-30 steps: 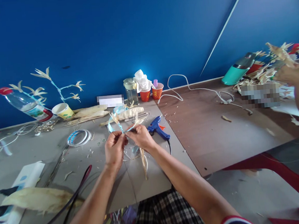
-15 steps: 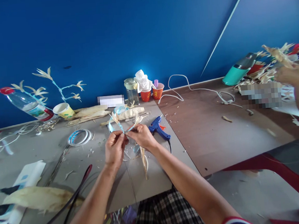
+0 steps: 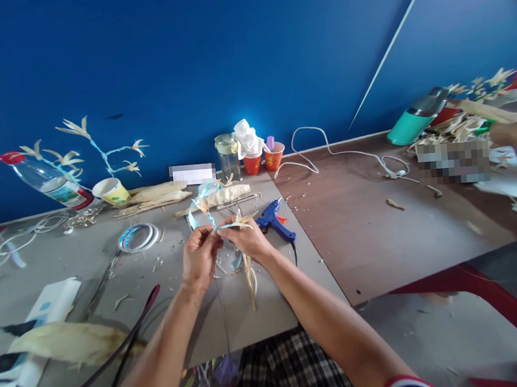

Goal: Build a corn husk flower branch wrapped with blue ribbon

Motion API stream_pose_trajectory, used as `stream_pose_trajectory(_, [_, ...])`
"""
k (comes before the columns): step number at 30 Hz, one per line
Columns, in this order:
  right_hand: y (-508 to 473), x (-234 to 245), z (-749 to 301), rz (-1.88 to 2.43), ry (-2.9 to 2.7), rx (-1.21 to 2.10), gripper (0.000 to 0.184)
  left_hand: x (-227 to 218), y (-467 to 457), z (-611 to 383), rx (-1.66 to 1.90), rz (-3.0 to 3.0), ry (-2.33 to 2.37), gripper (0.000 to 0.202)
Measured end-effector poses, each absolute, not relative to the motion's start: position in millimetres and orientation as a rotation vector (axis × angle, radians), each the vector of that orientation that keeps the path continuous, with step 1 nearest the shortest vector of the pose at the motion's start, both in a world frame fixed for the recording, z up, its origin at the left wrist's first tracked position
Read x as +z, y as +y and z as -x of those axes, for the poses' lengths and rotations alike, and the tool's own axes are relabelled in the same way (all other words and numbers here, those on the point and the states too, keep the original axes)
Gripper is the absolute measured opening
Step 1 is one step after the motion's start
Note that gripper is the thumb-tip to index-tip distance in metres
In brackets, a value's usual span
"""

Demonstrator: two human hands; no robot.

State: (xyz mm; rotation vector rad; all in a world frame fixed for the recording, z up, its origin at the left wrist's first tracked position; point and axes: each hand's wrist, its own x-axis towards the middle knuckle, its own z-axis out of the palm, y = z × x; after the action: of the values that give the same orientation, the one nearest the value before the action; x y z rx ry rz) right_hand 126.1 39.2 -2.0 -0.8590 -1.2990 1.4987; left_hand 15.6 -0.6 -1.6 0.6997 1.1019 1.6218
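A: The blue-wrapped sprig (image 3: pixel 210 218) has dropped its right arm to near level; the hands barely shifted.
B: Grip?
A: Left hand (image 3: pixel 198 258) and right hand (image 3: pixel 246 239) both pinch its fork at frame centre. One arm points up-left, one right.
B: Room?
A: Glue gun (image 3: pixel 276 221) is just right; bare tabletop (image 3: pixel 268 312) runs to the near edge.
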Motion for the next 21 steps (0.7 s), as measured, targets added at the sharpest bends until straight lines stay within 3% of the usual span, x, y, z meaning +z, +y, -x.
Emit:
stream_pose_trajectory(15, [33.2,4.8,-127.4,0.993,-1.549,1.493,0.013,-0.1,9.4,-2.2,1.814,-0.504,1.034,0.026])
stream_pose_trajectory(21, [37.7,2.2,-131.6,0.974,-1.552,1.363,0.020,-0.4,13.4,6.6,1.857,-0.454,1.043,0.023])
